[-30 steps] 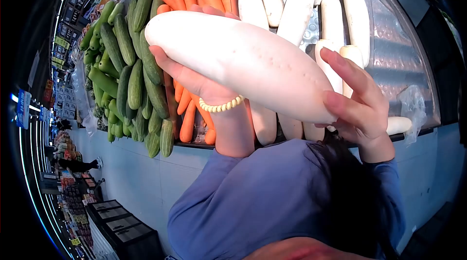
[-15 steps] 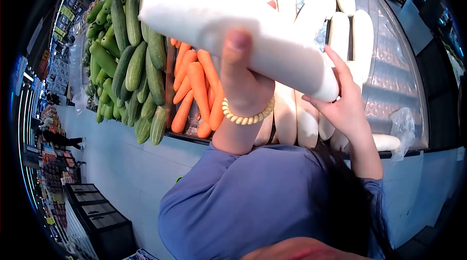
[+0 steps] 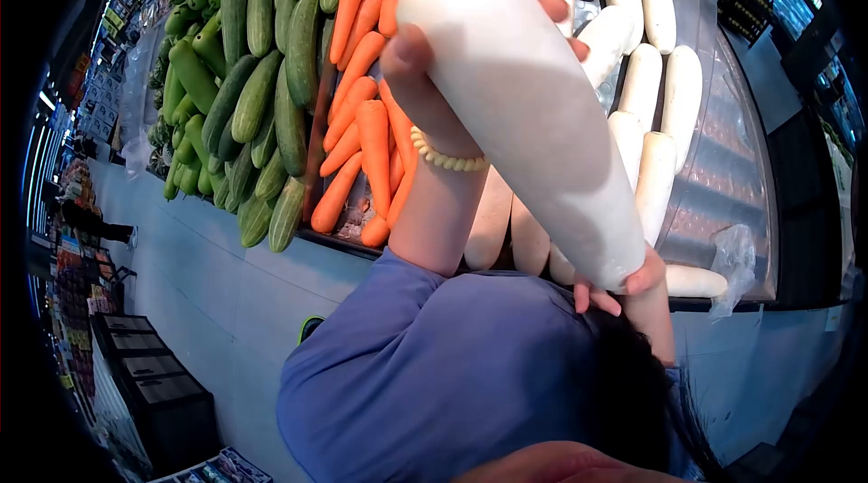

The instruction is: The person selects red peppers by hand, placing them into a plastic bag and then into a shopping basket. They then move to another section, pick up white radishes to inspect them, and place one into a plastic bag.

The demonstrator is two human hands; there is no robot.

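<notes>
Left hand: my left hand (image 3: 418,85) is clenched round the thick end of a white radish (image 3: 533,112). The thumb is on the near side and the fingertips (image 3: 553,8) show over the far side.
Right hand: my right hand (image 3: 633,289) is cupped under the narrow end of the same radish, with its fingertips curled against it. Most of this hand is hidden behind the radish.
Where the radish is: I hold it up in the air between both hands, above the vegetable display. It slants from the thick end at upper left down to the narrow end at lower right, close to my head.
Wrist: a pale beaded bracelet (image 3: 448,158) sits on my left wrist, just below the radish.
Below the radish: carrots (image 3: 371,131) are piled just left of my forearm. Cucumbers (image 3: 262,94) are stacked beside them, further left.
Right of the radish: other radishes (image 3: 653,85) lie in rows on the metal shelf (image 3: 728,158).
Shelf corner: a crumpled plastic bag (image 3: 734,262) lies near the front right edge.
Clothing: a blue sleeve (image 3: 452,356) covers my left arm.
</notes>
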